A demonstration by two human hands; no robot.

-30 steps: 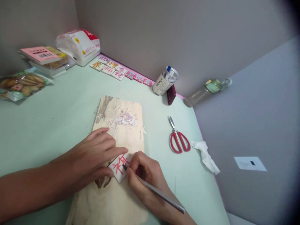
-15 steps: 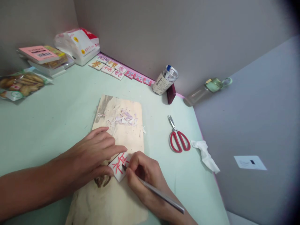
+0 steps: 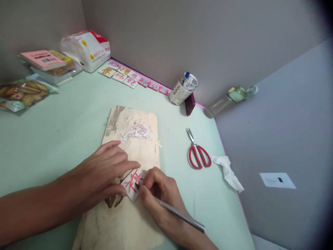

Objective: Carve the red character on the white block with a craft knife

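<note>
Midway down the pale wooden board [image 3: 118,222], the left hand [image 3: 104,173], flat and unclenched, pins the small white red-lettered square [image 3: 133,183] against sliding; the right hand [image 3: 162,196] grips a slim silver knife [image 3: 179,216] pen-fashion for control, tip on the square.

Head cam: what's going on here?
A person is working a small white block with a red character on it, on a wooden board. The left hand steadies the block between forefinger and thumb. The right hand holds a slim metal knife, tip on the block. Pale scraps litter the board's far end; red scissors lie untouched alongside.
</note>
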